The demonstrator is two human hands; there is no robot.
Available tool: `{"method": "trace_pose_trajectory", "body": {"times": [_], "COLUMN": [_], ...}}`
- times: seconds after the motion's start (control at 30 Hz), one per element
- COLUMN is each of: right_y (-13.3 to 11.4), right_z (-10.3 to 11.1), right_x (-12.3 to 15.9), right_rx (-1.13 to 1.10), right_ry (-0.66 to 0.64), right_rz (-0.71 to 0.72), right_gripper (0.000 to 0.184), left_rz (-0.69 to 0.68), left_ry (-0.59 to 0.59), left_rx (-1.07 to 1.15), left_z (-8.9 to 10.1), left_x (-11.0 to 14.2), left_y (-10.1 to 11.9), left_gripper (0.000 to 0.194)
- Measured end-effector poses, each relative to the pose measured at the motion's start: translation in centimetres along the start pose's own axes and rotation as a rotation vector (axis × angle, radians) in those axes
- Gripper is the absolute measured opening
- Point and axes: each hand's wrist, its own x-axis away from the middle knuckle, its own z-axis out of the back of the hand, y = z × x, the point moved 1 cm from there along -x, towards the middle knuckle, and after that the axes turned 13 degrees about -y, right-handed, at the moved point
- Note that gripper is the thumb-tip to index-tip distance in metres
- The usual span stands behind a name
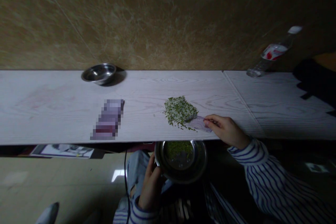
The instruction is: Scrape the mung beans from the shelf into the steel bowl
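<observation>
A spread of small green grains like mung beans (pixel 180 110), with whitish bits among them, lies on the white wood-grain table. At its lower right edge, my right hand (pixel 225 129) pinches a thin, see-through purplish plastic piece (pixel 198 124), whose far edge touches the grains. Below the table's front edge, my left hand (pixel 152 182) grips a shiny metal bowl (pixel 201 168) by its left side, thumb near the rim. Inside that bowl are more green grains (pixel 180 149), with a paler patch toward the near side.
Another metal bowl (pixel 110 71) sits at the back left by the marbled wall. A pixelated rectangular thing (pixel 107 119) lies left of the grains. At the back right stands a plastic bottle (pixel 273 52) with a white cap. A dark item (pixel 315 77) rests on the far right.
</observation>
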Motion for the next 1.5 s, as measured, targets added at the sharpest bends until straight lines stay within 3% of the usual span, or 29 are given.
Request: {"method": "trace_pose_trajectory", "body": {"times": [1.5], "right_y": [-0.34], "right_z": [-0.28], "right_x": [-0.48], "right_rx": [-0.005], "right_ry": [0.002], "right_rz": [-0.012], "right_gripper": [0.022], "left_rz": [-0.041], "left_ry": [-0.020], "left_rx": [0.018], "left_z": [0.51], "left_x": [-0.24], "left_y": [0.06], "left_gripper": [0.066]}}
